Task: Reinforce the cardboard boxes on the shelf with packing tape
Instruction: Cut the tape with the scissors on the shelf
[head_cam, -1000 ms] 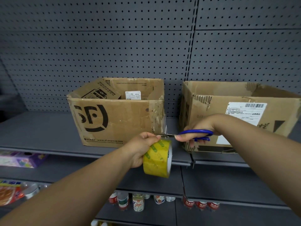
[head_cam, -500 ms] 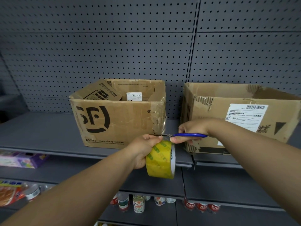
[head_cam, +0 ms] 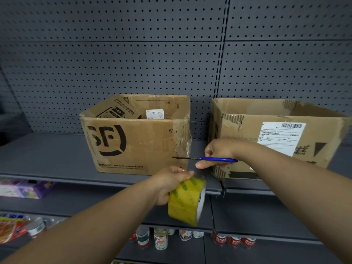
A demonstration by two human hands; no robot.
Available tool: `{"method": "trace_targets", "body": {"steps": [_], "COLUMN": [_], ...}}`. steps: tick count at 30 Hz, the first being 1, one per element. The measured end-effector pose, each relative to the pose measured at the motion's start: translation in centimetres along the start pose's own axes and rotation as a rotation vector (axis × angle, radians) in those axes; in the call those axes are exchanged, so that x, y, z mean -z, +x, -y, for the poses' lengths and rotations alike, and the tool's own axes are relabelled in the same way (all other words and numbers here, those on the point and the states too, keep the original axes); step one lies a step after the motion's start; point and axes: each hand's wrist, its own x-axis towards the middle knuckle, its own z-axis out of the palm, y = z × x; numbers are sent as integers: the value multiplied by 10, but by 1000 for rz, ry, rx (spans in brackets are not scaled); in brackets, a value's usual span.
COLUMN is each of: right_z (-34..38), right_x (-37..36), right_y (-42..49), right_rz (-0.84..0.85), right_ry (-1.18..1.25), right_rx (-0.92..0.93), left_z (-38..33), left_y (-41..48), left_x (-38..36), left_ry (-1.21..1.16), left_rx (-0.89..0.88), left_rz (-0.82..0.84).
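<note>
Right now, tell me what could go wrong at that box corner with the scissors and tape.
1. The scissors in the right hand point at the taped corner of the SF-express box; they may nick it.
2. The clear tape there looks wrinkled, its edge standing off; it may peel.

Tape severed: left hand [head_cam: 169, 184] lowered yellow packing-tape roll [head_cam: 187, 202] away from blue-handled scissors [head_cam: 206, 159], cut end loose at brown cardboard box [head_cam: 133, 147] corner.
</note>
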Motion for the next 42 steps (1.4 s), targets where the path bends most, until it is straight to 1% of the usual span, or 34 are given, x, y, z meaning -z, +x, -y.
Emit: {"method": "trace_targets", "body": {"steps": [2, 5, 7, 9, 11, 17, 19, 21, 23, 26, 29, 31, 34, 38, 40, 42], "right_z": [-1, -10, -22, -38, -61, -148, -182, -220, -256, -303, -353, -387, -429, -467, -476, -479], "right_x": [0, 0, 3, 10, 19, 46, 54, 57, 56, 49, 36, 25, 9, -9, -13, -14], "right_y": [-6, -20, -35, -57, -81, -151, -175, -196, -214, -232, -232, -222, -199, -161, -145, -135], "right_rz": [92, 304, 339, 265, 116, -324, -459, -585, -659, -698, -734, -689, -651, -608, -561, -536], "right_ry": [-6, 6, 47, 129, 212, 418, 453, 447, 429, 383, 302, 199, 82, 80, 121, 173], "right_rx": [-18, -60, -64, -48, -44, -154, -203, -300, -392, -552, -694, -783, -866, -921, -918, -877], "left_z": [4, 1, -3, -6, -10, -38, -49, -57, -62, -66, -65, -62, -59, -56, -55, -54], "left_y": [-2, -3, -4, -4, -1, 9, 11, 16, 22, 36, 54, 67, 88, 110, 121, 130], "left_x": [-6, -16, -28, -48, -75, -183, -221, -260, -297, -348, -390, -411, -432, -444, -447, -450], "left_ry": [6, 35, 62, 83, 107, 131, 159, 212, 259, 288, 309, 324, 331, 367, 388, 383], "left_rx": [-22, -75, -88, -95, -118, -171, -194, -217, -240, -281, -325, -354, -407, -429, -435, -436], "left_rz": [16, 53, 100, 158, 215, 411, 475, 524, 561, 582, 547, 517, 469, 407, 377, 356]}}
